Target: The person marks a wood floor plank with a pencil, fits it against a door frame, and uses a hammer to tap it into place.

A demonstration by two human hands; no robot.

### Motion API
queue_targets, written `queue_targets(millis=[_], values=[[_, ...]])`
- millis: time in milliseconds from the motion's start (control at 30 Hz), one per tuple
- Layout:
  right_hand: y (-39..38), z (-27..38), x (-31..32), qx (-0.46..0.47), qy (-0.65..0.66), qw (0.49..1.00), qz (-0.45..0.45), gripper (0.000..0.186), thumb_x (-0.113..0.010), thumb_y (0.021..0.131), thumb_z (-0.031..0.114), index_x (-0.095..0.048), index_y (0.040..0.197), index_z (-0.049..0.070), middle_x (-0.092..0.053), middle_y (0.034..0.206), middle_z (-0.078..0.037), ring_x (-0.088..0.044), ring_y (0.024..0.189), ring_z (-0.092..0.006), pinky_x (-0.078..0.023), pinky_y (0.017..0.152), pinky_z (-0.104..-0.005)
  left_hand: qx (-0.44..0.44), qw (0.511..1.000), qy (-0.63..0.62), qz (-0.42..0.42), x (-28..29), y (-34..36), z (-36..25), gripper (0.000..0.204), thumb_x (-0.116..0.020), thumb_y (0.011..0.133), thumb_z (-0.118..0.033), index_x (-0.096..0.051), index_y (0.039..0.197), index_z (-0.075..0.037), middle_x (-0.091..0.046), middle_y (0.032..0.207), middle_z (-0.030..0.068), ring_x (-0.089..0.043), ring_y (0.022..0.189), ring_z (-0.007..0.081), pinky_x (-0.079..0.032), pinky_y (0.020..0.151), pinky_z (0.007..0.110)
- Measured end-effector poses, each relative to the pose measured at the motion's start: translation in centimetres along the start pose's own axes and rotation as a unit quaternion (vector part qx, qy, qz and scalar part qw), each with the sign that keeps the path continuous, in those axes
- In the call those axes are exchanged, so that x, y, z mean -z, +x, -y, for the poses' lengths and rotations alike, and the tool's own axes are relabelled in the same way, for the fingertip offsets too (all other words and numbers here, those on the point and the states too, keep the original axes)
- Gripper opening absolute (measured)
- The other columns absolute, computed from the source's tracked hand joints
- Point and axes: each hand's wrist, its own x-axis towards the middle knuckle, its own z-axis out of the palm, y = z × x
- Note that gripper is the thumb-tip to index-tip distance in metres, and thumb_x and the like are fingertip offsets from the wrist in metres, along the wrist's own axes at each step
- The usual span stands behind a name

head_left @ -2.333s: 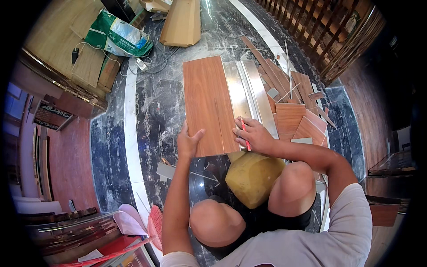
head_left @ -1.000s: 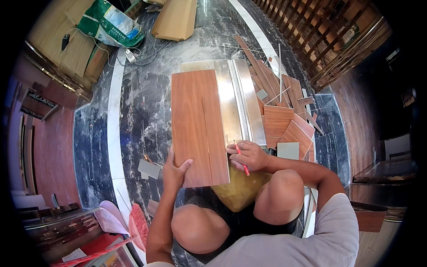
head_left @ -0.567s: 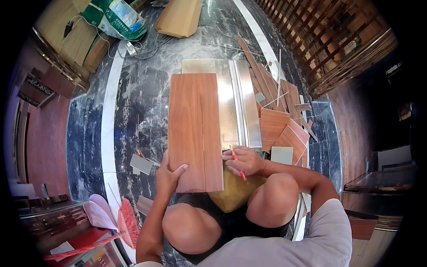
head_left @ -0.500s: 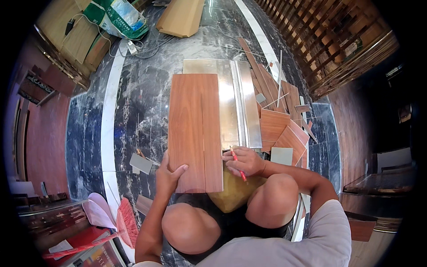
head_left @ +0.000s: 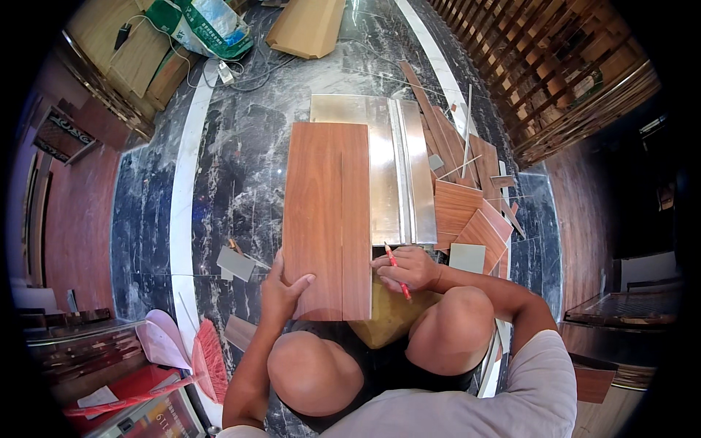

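A reddish-brown wood floor plank with a thin dark line along its length lies upright in front of me, partly over a shiny metal table plate. My left hand grips the plank's lower left edge, thumb on its face. Closed round a red pencil, my right hand rests by the plank's right edge, the pencil's tip pointing up and away from me. Under the plank's near end shows a yellowish-brown block-like surface, between my knees; its kind is unclear.
Wood offcuts and thin strips pile up to the right of the metal plate. A grey offcut lies left on the dark marble floor. At the lower left stand a red broom and a pink dustpan. A cardboard piece and green bag lie far off.
The whole view has shifted slightly, so things sit a little farther right. Both hands keep their hold on the plank and the pencil.
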Motion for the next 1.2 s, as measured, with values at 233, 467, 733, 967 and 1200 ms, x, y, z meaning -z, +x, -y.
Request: queue_targets(millis=[233, 467, 733, 967, 1200], values=[[-0.2, 0.0, -0.6, -0.017, 0.020, 1.000, -0.009, 0.019, -0.076, 0.077, 0.008, -0.066, 0.094, 0.006, -0.075, 0.102, -0.010, -0.071, 0.070, -0.0243, -0.058, 0.059, -0.0354, 0.015, 1.000, 0.019, 0.005, 0.1, -0.2, 0.0, 0.092, -0.087, 0.080, -0.026, -0.042, 0.153, 0.007, -0.063, 0.138, 0.0294, -0.062, 0.131, 0.0296, -0.047, 0.108, 0.036], [0.6, 0.4, 0.6, -0.089, 0.060, 0.994, 0.011, 0.015, -0.072, 0.080, 0.006, -0.067, 0.094, 0.005, -0.075, 0.100, -0.008, -0.071, 0.074, -0.0279, -0.059, 0.065, -0.0361, 0.007, 0.998, -0.023, 0.052, 2.1, -0.3, -4.0, 0.076, -0.076, 0.091, -0.020, -0.041, 0.154, 0.005, -0.065, 0.137, 0.0242, -0.064, 0.127, 0.0264, -0.047, 0.107, 0.036], [4.8, 0.2, 5.3, -0.416, 0.406, 0.759, -0.294, 0.016, -0.062, 0.104, 0.017, -0.065, 0.109, 0.003, -0.073, 0.107, -0.010, -0.073, 0.093, -0.0188, -0.059, 0.085, -0.0303, 0.114, 0.923, -0.333, 0.158, 2.4, 1.2, -14.6, 0.057, -0.059, 0.104, -0.012, -0.040, 0.154, 0.005, -0.060, 0.143, 0.0173, -0.063, 0.124, 0.0213, -0.051, 0.106, 0.036], [0.4, 2.1, 9.0, -0.464, 0.581, 0.582, -0.329, 0.058, -0.073, 0.096, 0.028, -0.051, 0.142, 0.000, -0.064, 0.128, -0.012, -0.063, 0.122, -0.0233, -0.053, 0.103, -0.0410, 0.170, 0.870, -0.419, 0.198, -4.9, 2.8, -19.7, 0.034, -0.054, 0.107, -0.017, -0.048, 0.132, 0.005, -0.065, 0.127, 0.0191, -0.070, 0.107, 0.0285, -0.059, 0.089, 0.041], [2.5, 6.2, 11.2, -0.397, 0.508, 0.635, -0.425, 0.051, -0.076, 0.093, 0.019, -0.056, 0.136, 0.000, -0.066, 0.123, -0.010, -0.064, 0.119, -0.0227, -0.052, 0.099, -0.0390, 0.174, 0.854, -0.371, 0.320, -11.7, 4.7, -21.6, 0.031, -0.052, 0.109, -0.026, -0.053, 0.119, 0.003, -0.070, 0.104, 0.0210, -0.074, 0.085, 0.0279, -0.062, 0.072, 0.039]])
